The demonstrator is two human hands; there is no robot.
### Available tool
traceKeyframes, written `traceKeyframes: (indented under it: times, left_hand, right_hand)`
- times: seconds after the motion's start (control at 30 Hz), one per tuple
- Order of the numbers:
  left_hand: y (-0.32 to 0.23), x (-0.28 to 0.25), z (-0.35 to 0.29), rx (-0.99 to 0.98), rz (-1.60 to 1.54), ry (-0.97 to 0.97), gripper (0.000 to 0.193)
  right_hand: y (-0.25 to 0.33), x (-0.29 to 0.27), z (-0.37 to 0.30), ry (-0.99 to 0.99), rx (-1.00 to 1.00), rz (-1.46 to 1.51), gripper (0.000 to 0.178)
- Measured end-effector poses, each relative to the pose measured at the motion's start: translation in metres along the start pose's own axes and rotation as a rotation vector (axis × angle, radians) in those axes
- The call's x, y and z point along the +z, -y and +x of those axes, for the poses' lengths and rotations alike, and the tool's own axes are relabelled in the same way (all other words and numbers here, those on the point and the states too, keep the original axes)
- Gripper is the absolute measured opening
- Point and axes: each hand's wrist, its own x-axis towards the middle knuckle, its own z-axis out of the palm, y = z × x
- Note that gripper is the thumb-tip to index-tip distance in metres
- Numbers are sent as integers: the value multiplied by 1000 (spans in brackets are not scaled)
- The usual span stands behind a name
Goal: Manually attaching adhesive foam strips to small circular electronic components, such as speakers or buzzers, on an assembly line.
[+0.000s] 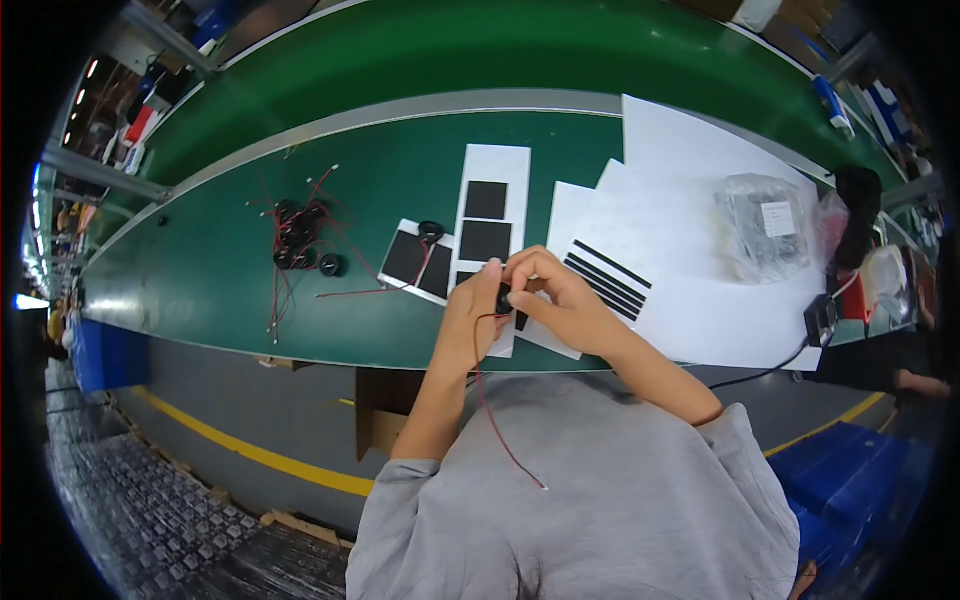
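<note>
Red lead wire [497, 420] dangles toward body from small black round part [503, 298], pinched between left hand [472, 318] and right hand [550, 292] above table [220, 280] near edge; right fingers curled on top.

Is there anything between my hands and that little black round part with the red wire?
Nothing visible is in the way. Both the left hand and right hand already grip the small black round part between their fingers above the green table; its red wire hangs toward your lap.
</note>
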Motion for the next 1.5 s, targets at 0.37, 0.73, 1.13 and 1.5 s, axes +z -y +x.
traceKeyframes:
  times: [0.37,0.73,1.13,1.5]
  left_hand:
    - [6,-12,-4,305,117,271,44]
    - [-11,-139,-11,458,520,-658,23]
    - [-29,-115,25,417,586,-391,31]
    - [-22,-81,60,670,1201,-525,44]
  right_hand:
    - [0,-3,-6,68,149,164,33]
    - [4,-20,-16,-80,244,173,6]
    - [-1,-35,-28,-198,258,134,6]
    - [-2,-46,-39,-421,159,76,4]
